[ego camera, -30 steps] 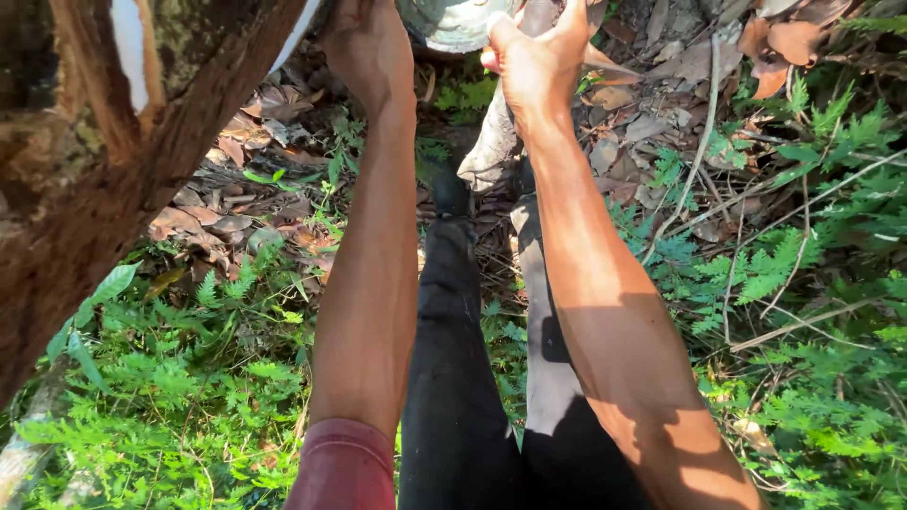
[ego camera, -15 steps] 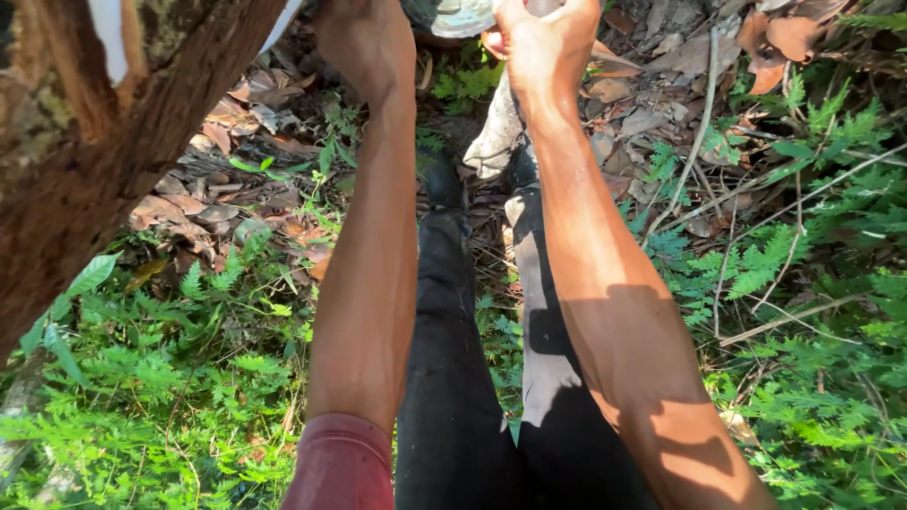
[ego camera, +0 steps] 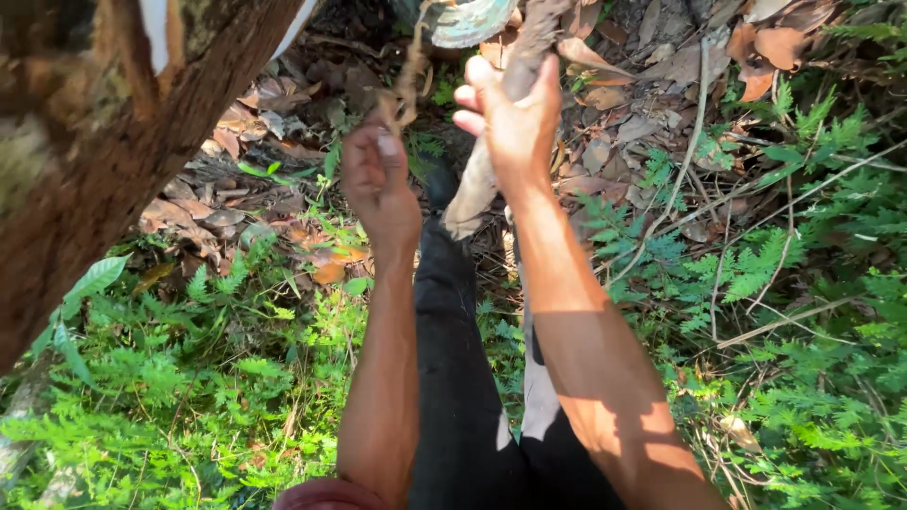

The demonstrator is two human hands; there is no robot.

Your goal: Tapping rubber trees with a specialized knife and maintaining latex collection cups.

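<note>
A pale round cup (ego camera: 465, 21) hangs at the top edge next to a sloping tree trunk (ego camera: 94, 179). My left hand (ego camera: 380, 179) is below the cup, its fingers pinched on a thin, stringy brown strand (ego camera: 408, 80) that runs up to the cup's rim. My right hand (ego camera: 510, 123) is to the right of it, closed around a long, flat grey-brown strip (ego camera: 472, 194) that hangs down past my palm. The strip's upper end reaches up beside the cup. Both forearms are bare, and my black-trousered legs (ego camera: 453, 378) stand below them.
The bark of the trunk carries a white streak (ego camera: 156, 28) near the top left. Dry brown leaves (ego camera: 274, 94) cover the ground near the trunk. Green ferns (ego camera: 189, 378) and thin twigs (ego camera: 699, 142) fill the ground on both sides of my legs.
Both hands have come down from the cup. My left hand now draws a stringy strand out of it, and my right hand holds the flat strip lower down.
</note>
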